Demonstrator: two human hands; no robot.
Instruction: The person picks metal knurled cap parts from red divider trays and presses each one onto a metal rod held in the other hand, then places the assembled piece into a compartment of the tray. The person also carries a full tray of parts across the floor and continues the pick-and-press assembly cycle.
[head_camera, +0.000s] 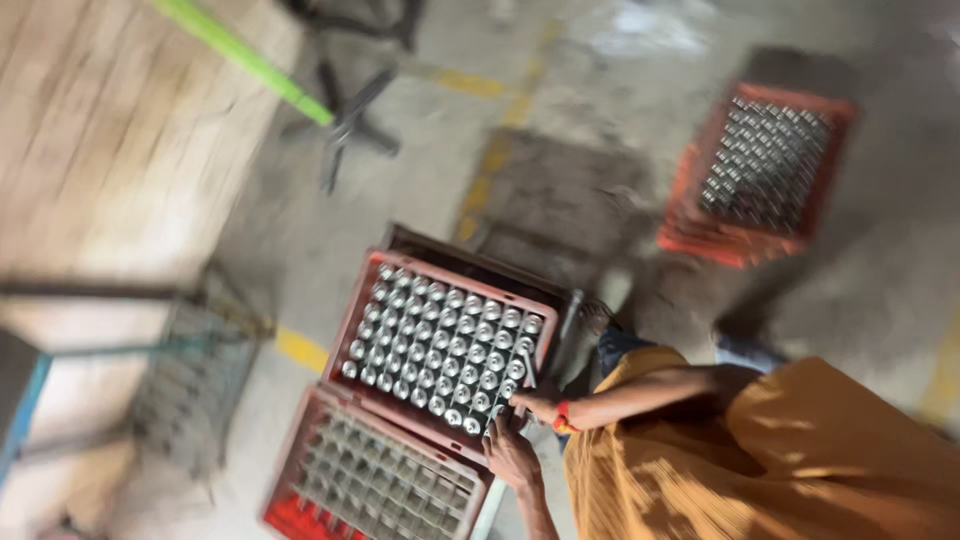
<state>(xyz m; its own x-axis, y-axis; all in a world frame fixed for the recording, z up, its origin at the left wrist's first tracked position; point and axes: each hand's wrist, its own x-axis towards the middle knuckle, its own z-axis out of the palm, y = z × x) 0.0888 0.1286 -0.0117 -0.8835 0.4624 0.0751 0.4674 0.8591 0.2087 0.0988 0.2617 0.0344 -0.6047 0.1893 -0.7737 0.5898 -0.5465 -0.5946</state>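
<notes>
Red crate (352, 318) of metal cylinders (440, 345), two hands (512, 455) touching

a worn grey concrete floor (880, 290) runs through the room, stained dark in patches and crossed by faded yellow painted lines (300, 348). at the far side a pale wooden surface (110, 130) catches the light, with a bright green pole (245, 60) slanting across it toward the dark star-shaped base of a chair (345, 125). nearer, a blurred metal frame with a blue edge (30, 390) stands beside a wire rack (195, 375).
</notes>
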